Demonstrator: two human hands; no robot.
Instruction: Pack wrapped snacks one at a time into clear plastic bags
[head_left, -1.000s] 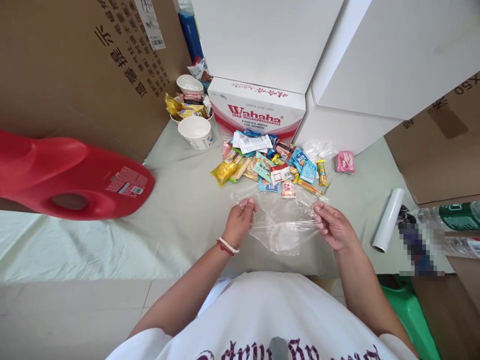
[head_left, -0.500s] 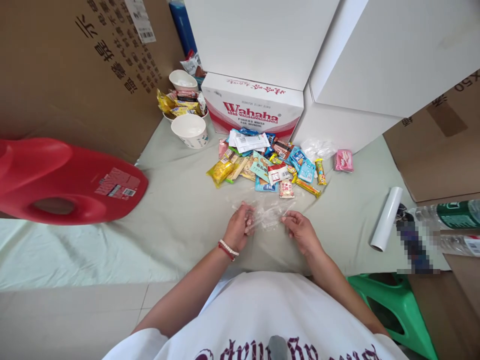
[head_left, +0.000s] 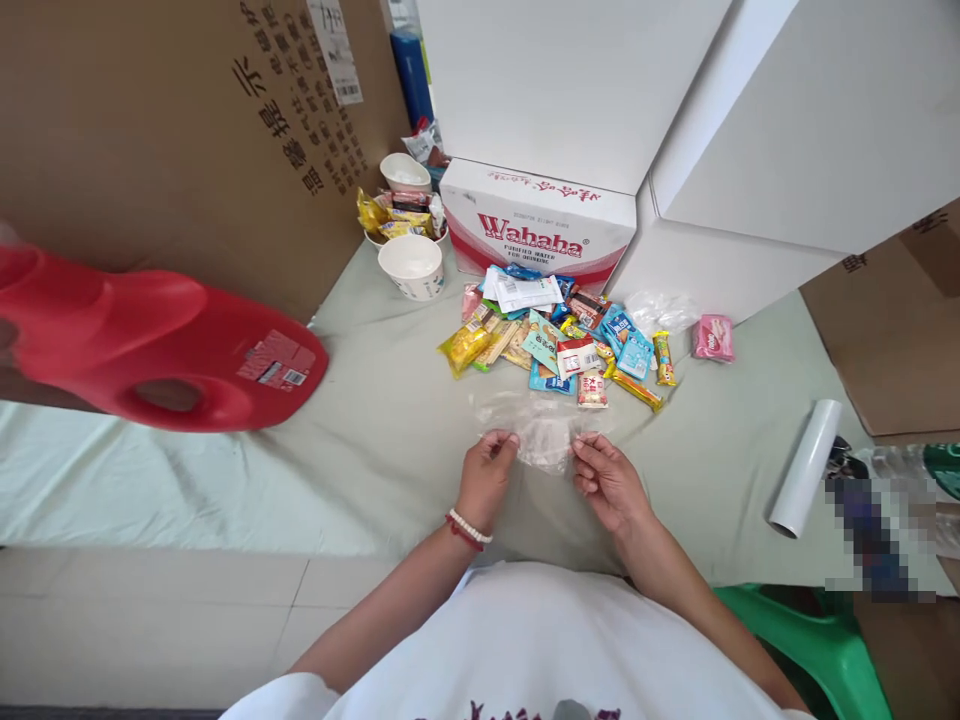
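Between my two hands stretches a clear plastic bag (head_left: 546, 440), its far part lying toward the snacks. My left hand (head_left: 489, 472), with beaded bracelets at the wrist, pinches the bag's left side between thumb and fingers. On the right side, my right hand (head_left: 604, 478) pinches it with thumb and forefinger, the other fingers curled. Just beyond the bag is a heap of wrapped snacks: a yellow packet (head_left: 469, 342), a light green packet (head_left: 544, 340), a red and white packet (head_left: 577, 356) and several more.
A Wahaha carton (head_left: 536, 235) stands behind the heap, paper bowls (head_left: 411, 268) to its left. A red plastic jug (head_left: 217, 310) lies at left. To the right are a pink packet (head_left: 713, 338), crumpled clear plastic (head_left: 660, 308), a white roll (head_left: 806, 470) and a green stool (head_left: 817, 640).
My left hand has turned and now pinches the bag's near left edge. The bag is spread wider between my hands. The whole view has shifted, with the snacks a little farther right.
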